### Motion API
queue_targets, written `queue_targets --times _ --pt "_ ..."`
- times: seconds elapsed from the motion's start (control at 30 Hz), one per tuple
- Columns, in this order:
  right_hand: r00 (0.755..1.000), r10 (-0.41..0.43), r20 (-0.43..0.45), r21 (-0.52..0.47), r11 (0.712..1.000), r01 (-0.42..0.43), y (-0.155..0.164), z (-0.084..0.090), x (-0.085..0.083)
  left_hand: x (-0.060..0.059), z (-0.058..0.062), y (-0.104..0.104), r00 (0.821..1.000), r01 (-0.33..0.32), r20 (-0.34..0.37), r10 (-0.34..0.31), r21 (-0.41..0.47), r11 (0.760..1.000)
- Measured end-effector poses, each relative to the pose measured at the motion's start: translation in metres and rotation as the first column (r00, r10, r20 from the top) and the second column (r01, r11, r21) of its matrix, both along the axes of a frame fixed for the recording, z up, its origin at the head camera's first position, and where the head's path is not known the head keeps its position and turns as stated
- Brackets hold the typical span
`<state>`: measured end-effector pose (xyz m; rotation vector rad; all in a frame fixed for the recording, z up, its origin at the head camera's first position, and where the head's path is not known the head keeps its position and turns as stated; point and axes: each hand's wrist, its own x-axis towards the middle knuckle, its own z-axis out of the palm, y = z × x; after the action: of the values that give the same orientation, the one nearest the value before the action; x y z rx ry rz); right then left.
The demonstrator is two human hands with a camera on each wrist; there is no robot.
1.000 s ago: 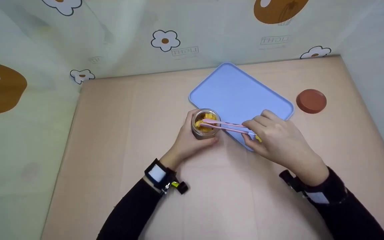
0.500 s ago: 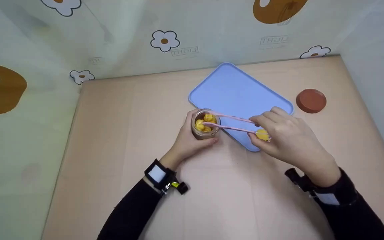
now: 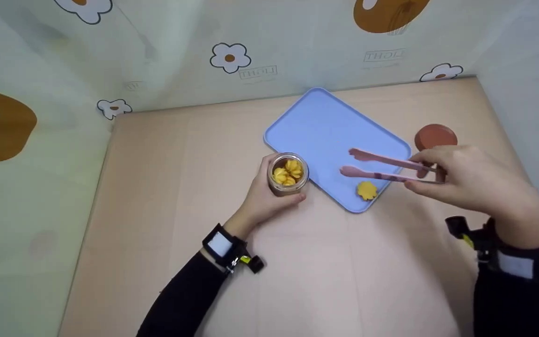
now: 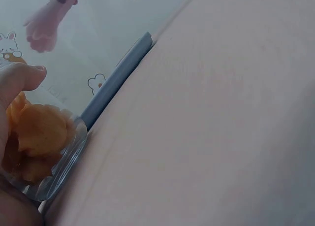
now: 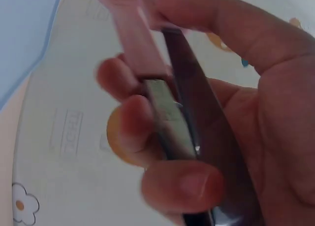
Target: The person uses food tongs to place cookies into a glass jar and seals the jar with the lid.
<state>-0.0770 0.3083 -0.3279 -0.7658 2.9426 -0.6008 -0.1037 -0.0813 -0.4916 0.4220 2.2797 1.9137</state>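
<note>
Jar (image 3: 288, 173) & lid (image 3: 435, 136) flank tray (image 3: 325, 126); btwn open.

The tray (image 3: 325, 126) is pale blue, the tongs (image 3: 382, 167) pink, and the flower-shaped piece (image 3: 367, 190) on the tray yellow, like those in the clear jar (image 3: 288, 174). The lid (image 3: 433, 136) is reddish brown, the bench (image 3: 166, 187) light peach. The backdrop (image 3: 180, 51) is pale green with white flowers and brown blobs.
</note>
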Motion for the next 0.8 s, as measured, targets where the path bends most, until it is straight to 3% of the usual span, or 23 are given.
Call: queue_targets --times 0.23,0.57,0.8 --pt "0.977 -0.09 0.193 0.118 0.991 0.068 0.017 -0.002 -0.005 0.0 0.0 0.0 1.0 -0.004 -0.007 0.004 -0.009 1.0" --pt "0.943 -0.141 0.3 0.198 0.977 0.083 0.021 -0.005 -0.009 0.002 -0.001 0.0 1.0 -0.008 0.003 0.008 -0.014 1.0" --pt "0.939 -0.13 0.318 0.199 0.978 0.068 0.019 -0.007 -0.011 0.0 0.0 0.0 1.0 -0.009 -0.003 0.009 -0.011 1.0"
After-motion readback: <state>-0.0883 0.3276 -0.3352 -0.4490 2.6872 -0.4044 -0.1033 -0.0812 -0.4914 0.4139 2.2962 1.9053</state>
